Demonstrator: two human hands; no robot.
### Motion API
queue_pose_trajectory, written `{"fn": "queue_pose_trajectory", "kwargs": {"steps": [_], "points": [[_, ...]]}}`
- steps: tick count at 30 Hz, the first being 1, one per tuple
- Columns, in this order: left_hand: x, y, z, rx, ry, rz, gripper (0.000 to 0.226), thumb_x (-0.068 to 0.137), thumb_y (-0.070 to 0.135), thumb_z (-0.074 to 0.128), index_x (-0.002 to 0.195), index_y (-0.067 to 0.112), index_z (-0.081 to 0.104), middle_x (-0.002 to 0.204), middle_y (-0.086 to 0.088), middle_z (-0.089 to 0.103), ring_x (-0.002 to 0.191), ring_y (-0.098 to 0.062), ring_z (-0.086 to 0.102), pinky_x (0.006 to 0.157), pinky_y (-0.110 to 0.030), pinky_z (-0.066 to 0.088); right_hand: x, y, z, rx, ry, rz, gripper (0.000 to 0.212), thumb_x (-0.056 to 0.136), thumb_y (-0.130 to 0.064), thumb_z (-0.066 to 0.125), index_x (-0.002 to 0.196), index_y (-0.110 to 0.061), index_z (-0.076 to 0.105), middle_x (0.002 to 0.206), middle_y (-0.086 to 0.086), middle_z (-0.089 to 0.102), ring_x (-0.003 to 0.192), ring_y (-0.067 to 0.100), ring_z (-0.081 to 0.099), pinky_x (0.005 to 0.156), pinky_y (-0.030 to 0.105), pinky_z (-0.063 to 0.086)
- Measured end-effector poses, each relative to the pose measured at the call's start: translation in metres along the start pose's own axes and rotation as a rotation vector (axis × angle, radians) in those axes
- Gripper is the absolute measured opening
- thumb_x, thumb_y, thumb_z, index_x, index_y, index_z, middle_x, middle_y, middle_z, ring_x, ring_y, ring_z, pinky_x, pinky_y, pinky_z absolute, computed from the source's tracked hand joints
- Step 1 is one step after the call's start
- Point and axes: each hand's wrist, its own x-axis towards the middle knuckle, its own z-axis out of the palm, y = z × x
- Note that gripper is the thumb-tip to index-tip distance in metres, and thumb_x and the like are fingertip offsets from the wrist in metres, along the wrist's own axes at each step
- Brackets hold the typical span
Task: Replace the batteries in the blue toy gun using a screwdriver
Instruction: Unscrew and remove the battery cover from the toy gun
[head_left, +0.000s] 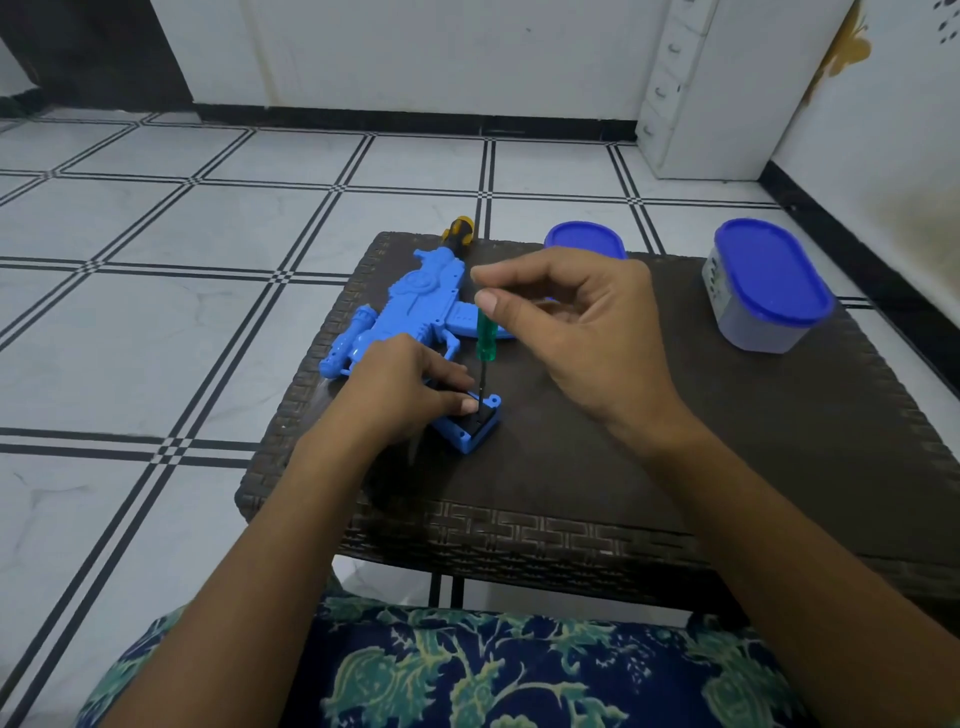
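Blue toy gun (410, 306) lies on table (675, 441); L hand (400, 389) grips its handle base, R hand (571, 322) pinches green screwdriver (486, 338) upright, tip at battery cover (480, 418). Screw step in hand; batts swapped or not, can't tell.

so the gun (410, 306) lies mid-frame on the table (675, 441), screwdriver (485, 338) upright on its grip, second screwdriver (458, 231) just behind, lid (584, 239) upper centre, tub (769, 291) far right

— Where is the green screwdriver (487, 338)?
— It stands upright. The right hand (571, 332) pinches its top, and its tip is at the black end of the grip of the blue toy gun (410, 306).
— And the left hand (400, 384)?
— It holds that grip down on the dark woven table (623, 441).
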Motion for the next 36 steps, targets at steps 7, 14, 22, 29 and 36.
{"fn": "queue_pose_trajectory", "kwargs": {"steps": [7,14,22,29,36], "points": [[-0.0016,0.0013,-0.0002,0.004,0.003,0.009,0.021,0.074,0.018,0.08,0.095,0.019,0.077,0.107,0.008,0.071,0.105,0.003,0.056,0.09,-0.014,0.033,-0.0024,0.0007,-0.0003,0.041,0.003,0.025,0.014,0.078,-0.002,0.078,0.091,-0.001,0.073,0.09,0.006,0.075,0.085,0.015,0.073,0.071,0.029,0.061],[-0.0008,0.0015,-0.0005,0.016,-0.009,-0.001,0.026,0.073,0.02,0.08,0.099,0.019,0.076,0.113,0.007,0.07,0.104,0.006,0.052,0.09,-0.015,0.032,-0.0002,0.0055,-0.0014,0.098,-0.01,0.042,0.012,0.083,0.004,0.072,0.086,-0.004,0.062,0.095,0.013,0.075,0.094,0.017,0.073,0.08,0.034,0.06],[-0.0018,0.0011,-0.0007,0.01,-0.005,-0.001,0.025,0.073,0.021,0.08,0.098,0.02,0.076,0.111,0.009,0.07,0.101,0.007,0.052,0.087,-0.013,0.032,-0.0028,0.0046,-0.0002,0.094,0.026,0.002,0.021,0.074,-0.002,0.081,0.081,-0.005,0.061,0.093,0.012,0.071,0.096,0.014,0.07,0.072,0.029,0.06],[-0.0022,0.003,-0.0013,0.012,-0.017,-0.001,0.026,0.074,0.02,0.08,0.099,0.019,0.076,0.112,0.009,0.07,0.101,0.007,0.052,0.087,-0.014,0.033,0.0013,0.0059,-0.0003,-0.024,0.07,0.001,0.024,0.072,-0.008,0.084,0.078,-0.013,0.062,0.079,0.0,0.063,0.082,0.016,0.067,0.072,0.032,0.057],[-0.0022,0.0037,-0.0015,0.015,-0.016,-0.004,0.024,0.074,0.019,0.079,0.098,0.02,0.076,0.111,0.009,0.07,0.102,0.007,0.05,0.087,-0.014,0.032,0.001,0.003,-0.0005,0.055,0.032,0.053,0.023,0.073,0.0,0.082,0.087,-0.008,0.066,0.089,0.007,0.071,0.083,0.016,0.07,0.077,0.028,0.059]]}}
